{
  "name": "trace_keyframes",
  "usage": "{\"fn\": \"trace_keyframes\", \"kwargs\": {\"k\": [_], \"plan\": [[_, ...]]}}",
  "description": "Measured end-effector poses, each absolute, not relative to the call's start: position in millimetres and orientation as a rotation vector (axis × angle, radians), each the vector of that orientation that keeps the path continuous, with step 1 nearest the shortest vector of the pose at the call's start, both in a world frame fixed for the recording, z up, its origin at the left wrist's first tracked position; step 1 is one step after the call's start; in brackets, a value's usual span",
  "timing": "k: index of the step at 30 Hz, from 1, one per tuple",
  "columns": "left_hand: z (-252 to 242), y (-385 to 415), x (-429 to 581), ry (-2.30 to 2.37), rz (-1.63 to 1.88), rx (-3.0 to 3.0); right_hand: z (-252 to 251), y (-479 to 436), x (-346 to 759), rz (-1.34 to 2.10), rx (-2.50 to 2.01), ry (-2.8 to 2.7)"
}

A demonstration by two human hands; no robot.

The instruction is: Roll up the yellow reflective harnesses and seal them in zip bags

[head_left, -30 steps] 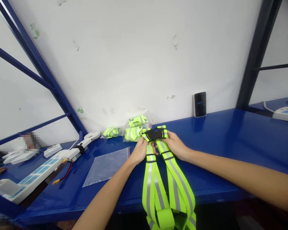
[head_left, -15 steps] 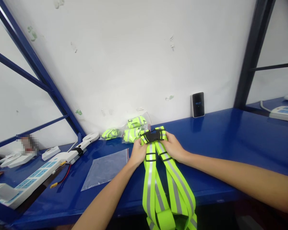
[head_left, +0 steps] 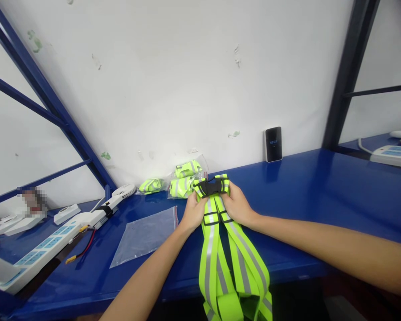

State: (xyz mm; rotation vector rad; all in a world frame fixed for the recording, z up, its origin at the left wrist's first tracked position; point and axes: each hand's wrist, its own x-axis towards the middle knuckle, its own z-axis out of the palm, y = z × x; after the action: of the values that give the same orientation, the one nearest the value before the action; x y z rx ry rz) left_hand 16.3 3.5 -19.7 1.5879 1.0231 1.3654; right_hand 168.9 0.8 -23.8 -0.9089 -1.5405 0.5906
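Over the front edge of the counter (head_left: 314, 196): a fluorescent yellow harness (head_left: 207, 263) with grey reflective stripes is hanging from both hands, its looped lower part showing in front of the edge.
Left hand (head_left: 194, 213): its grip is clamping the yellow strap just beside the left end of the buckle, the thumb lying near the strap.
Right hand (head_left: 237, 205): its grip is closing around the other strap just below the buckle's right end, the fingers partly hidden behind the webbing.
Black buckle (head_left: 213, 187): it is spanning the space between the two hands, running from one strap to the other.
Clear bag (head_left: 145, 235): it is lying flat on the counter, left of the harness and near the left forearm.
Bagged yellow straps (head_left: 185, 178): they are resting in a small group by the wall (head_left: 173, 80), beyond the hands.
White fan (head_left: 124, 191): it is lying at the far end of the power strip (head_left: 47, 249).
Dark-faced device (head_left: 273, 144): it is standing upright against the wall, well apart from the right hand.
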Motion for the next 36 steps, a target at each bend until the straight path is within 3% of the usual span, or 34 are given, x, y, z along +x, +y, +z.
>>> {"fn": "trace_keyframes", "kwargs": {"k": [23,36], "plan": [[-18.7,6.4,17.8,0.948,1.435,1.820,-25.8,1.7,166.5,0.745,-0.742,-1.498],[-22.2,8.7,9.7,1.252,1.412,1.924,-22.6,3.5,167.0,0.873,-0.802,-1.489]]}}
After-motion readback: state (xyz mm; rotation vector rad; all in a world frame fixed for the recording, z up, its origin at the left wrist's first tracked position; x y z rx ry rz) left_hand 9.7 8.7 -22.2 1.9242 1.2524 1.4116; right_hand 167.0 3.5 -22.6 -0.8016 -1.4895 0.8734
